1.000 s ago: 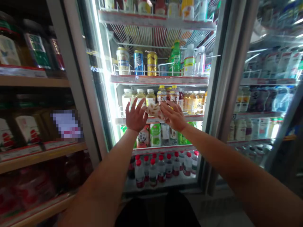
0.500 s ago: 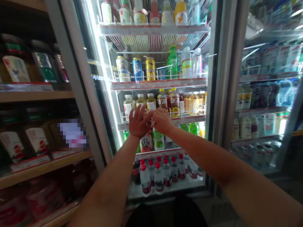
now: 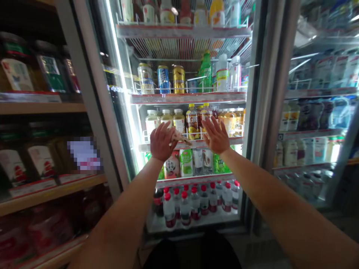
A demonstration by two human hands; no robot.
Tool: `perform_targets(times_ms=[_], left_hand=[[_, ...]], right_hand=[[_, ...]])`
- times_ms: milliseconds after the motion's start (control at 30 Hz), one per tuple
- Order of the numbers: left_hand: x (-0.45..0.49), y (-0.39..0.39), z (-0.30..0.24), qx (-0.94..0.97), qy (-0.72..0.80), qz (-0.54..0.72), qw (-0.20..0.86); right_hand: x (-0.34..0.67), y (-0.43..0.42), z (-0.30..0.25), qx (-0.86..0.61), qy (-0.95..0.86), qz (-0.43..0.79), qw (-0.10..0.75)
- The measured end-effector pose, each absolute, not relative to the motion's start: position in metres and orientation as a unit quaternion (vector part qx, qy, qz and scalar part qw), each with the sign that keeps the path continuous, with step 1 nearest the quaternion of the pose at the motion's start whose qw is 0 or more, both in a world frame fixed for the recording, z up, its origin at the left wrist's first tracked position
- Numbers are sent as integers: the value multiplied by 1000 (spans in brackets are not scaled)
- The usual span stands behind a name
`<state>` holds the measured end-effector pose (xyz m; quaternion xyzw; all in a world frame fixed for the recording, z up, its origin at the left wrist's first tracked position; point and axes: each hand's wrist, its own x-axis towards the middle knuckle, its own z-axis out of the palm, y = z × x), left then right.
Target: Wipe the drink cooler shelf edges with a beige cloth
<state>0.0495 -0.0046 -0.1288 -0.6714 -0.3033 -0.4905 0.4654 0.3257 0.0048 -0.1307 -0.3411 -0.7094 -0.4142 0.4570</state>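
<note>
A pale cloth (image 3: 178, 136) lies in the left hand (image 3: 163, 142), its folds too soft to make out any shape beyond a narrow, crumpled strip. The hand is closed on it, thumb against the fingers, gripping its left end. From there the cloth's long axis runs rightward and slightly down, so its loose end points away from the holding hand and toward the right hand's side.

The right hand (image 3: 215, 135) is to the right of the cloth, apart from it, a gap between the loose end and the thumb. It holds nothing — fingers spread and raised, back turned to the camera. The left hand is plainly the nearer, being the one in contact; from the right hand, the cloth lies to the left and a touch lower than the fingertips. Whether hand or cloth touches the glass of the cooler I cannot tell.

Behind the cloth, a little above it, stand yellow-capped bottles (image 3: 193, 121), with white-capped bottles (image 3: 166, 116) to its upper left. Below it are a green carton (image 3: 186, 161) and a pink carton (image 3: 172, 167); lower again, red-capped bottles (image 3: 184, 210). Higher than the cloth sit a gold can (image 3: 178, 79) and a blue can (image 3: 163, 79). Far to its left — in dimmer light — are shelves of dark bottles (image 3: 40, 158).
</note>
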Motion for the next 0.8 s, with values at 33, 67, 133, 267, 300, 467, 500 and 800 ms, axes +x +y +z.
perform_targets(times_ms=[33, 67, 133, 267, 300, 467, 500, 800], left_hand=[[49, -5, -129, -669, -307, -488, 468], [47, -5, -129, -668, -310, -487, 469], [42, -8, -127, -668, -316, -485, 468], [27, -17, -116, -659, -331, -499, 456], [24, -20, -114, -644, -337, -517, 452], [30, -28, -136, -595, -369, -572, 426], [35, -28, -145, -609, -372, -556, 426], [55, -14, -123, -639, -354, -523, 439]], right_hand=[[326, 5, -132, -338, -710, -414, 458], [326, 6, -132, -335, -710, -415, 459], [327, 7, -133, -333, -705, -420, 464], [329, 12, -136, -341, -696, -433, 460], [329, 13, -137, -343, -695, -434, 458], [329, 13, -140, -360, -699, -432, 443], [329, 13, -140, -362, -701, -430, 439], [328, 7, -139, -393, -699, -427, 417]])
